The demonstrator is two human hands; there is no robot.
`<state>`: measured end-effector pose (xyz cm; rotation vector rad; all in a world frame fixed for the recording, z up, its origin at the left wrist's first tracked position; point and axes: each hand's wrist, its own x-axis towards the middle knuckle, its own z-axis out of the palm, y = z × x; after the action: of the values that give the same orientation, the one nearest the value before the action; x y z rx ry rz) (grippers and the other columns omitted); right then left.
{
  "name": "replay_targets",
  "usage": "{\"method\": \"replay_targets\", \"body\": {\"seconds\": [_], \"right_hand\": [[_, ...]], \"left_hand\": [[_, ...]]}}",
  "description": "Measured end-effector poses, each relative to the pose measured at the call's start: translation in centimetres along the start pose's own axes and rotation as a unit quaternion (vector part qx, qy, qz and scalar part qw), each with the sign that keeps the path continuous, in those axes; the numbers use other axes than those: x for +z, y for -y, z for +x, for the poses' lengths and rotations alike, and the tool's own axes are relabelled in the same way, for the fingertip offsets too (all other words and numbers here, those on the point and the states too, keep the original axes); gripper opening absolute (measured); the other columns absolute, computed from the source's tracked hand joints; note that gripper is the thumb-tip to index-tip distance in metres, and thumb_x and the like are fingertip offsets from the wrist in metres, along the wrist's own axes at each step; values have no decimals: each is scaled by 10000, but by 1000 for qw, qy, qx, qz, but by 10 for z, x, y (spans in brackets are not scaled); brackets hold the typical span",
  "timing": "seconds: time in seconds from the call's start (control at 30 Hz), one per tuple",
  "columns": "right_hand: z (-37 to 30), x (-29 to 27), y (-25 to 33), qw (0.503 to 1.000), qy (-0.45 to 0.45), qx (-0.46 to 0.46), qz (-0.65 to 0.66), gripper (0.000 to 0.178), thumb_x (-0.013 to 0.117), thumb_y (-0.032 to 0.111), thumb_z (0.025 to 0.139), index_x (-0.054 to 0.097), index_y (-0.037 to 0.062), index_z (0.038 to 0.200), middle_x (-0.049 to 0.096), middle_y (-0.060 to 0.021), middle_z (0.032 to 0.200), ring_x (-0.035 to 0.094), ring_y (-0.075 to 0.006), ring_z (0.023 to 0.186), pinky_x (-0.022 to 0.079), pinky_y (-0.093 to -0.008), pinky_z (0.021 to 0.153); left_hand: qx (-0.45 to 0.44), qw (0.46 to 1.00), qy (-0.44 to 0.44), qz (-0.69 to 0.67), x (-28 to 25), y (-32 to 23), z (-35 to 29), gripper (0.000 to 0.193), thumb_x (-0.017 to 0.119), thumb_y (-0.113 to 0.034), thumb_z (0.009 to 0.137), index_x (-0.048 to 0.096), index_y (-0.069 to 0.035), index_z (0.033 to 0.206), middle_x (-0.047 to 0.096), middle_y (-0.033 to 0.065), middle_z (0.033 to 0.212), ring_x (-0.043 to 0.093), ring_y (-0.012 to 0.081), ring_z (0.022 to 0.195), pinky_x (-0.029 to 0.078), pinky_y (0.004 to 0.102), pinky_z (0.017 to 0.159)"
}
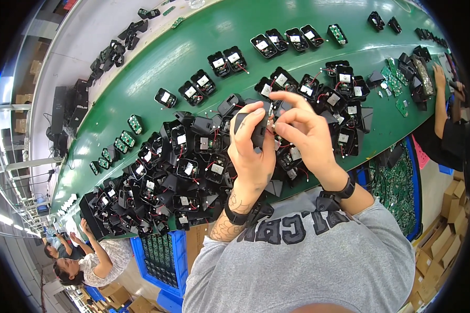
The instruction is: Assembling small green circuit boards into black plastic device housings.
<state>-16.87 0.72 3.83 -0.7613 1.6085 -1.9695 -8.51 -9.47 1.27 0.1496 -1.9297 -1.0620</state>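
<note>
Head view: at mid-frame we hold one black housing (pixel 257 130) up over the green table (pixel 156 68). Our left hand (pixel 251 151) has its grip clenched around the housing, fingers wrapped over its top. Our right hand (pixel 304 131) pinches at the housing's upper edge with thumb and forefinger; what sits between those fingertips is too small to tell, so we cannot say whether that grip grasps a part or only presses on the case.

Judging progress: this unit looks mid-assembly, not yet set down. A big heap of black housings (pixel 167 172) with red wires lies just left of and below our hands, and it reads as work still waiting. Further up the table, toward the upper middle, neat pairs of units (pixel 227 61) lie well apart from the heap; we take these as finished. Green boards (pixel 128 136) lie at the heap's left edge. Another person's arm (pixel 442 99) reaches in at the right rim.
</note>
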Motion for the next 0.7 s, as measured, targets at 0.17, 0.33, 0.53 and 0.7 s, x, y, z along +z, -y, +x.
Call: {"method": "replay_targets", "body": {"seconds": [0.17, 0.33, 0.53, 0.7], "right_hand": [[-2, 1, -13, 989, 11, 87, 122, 105, 632, 89, 882, 670, -6, 855, 528, -79, 1258, 553, -96, 1001, 445, -234, 821], [-3, 6, -15, 969, 10, 100, 228, 124, 626, 101, 889, 672, -12, 866, 537, -55, 1232, 569, -75, 919, 466, -229, 802], [-7, 9, -10, 924, 8, 202, 325, 132, 606, 112, 907, 674, 3, 937, 567, -33, 1166, 564, -74, 959, 451, -269, 865], [-7, 6, -6, 900, 27, 228, 370, 162, 601, 118, 914, 660, 5, 1014, 595, -16, 1115, 571, -82, 953, 463, -264, 844]], "left_hand": [[32, 999, 5, 11, 1, -1, 1, 450, 587, 70, 875, 382, -52, 1256, 526, 233, 1214, 652, 267, 948, 547, 352, 822], [26, 1000, 1, 13, 1, -1, -1, 416, 597, 67, 869, 415, -44, 1226, 528, 242, 1217, 652, 258, 951, 540, 349, 827], [48, 997, -27, 56, 0, -3, 1, 583, 669, 130, 676, 530, -126, 1180, 584, 177, 1175, 629, 332, 1015, 561, 380, 775], [68, 993, -22, 92, -2, -4, 1, 587, 677, 110, 678, 539, -143, 1190, 575, 177, 1189, 642, 332, 989, 578, 367, 730]]}}
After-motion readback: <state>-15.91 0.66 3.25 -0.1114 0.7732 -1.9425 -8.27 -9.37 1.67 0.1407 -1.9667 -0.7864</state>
